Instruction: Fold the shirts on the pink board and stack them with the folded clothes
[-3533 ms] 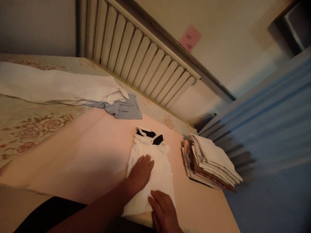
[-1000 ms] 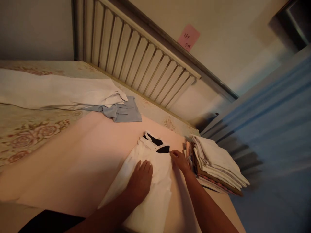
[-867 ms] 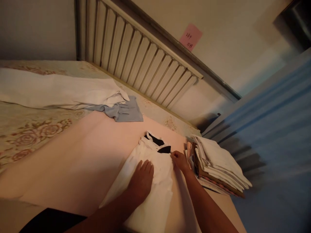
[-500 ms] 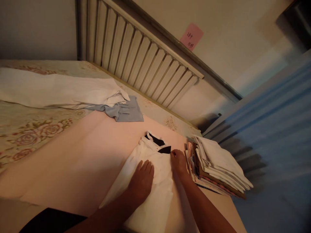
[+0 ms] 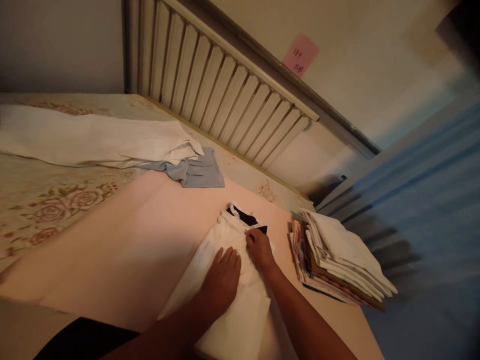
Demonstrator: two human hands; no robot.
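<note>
A white garment [image 5: 243, 310] with black fabric [image 5: 243, 216] inside its top opening lies lengthwise in front of me. My left hand [image 5: 224, 277] rests palm down on its middle, fingers stretched out. Near the top opening, my right hand [image 5: 259, 246] is closed in a pinch on the garment's fabric, just below the black part. What lies between those fingertips is mostly hidden. A folded edge runs down the garment's right side below my right hand.
To the right stands a stack of folded clothes [image 5: 345, 250]. At the left, a long white garment [image 5: 90, 137] overlaps a grey-blue cloth [image 5: 204, 172]. Pink fabric [image 5: 150, 235] covers part of the floral bedspread [image 5: 67, 205]. Behind are a slatted headboard [image 5: 225, 90] and a blue curtain [image 5: 431, 200].
My right hand has moved left from the garment's right edge onto its upper part, bringing some fabric inward. My left hand stays pressed on the garment. The view has shifted slightly.
</note>
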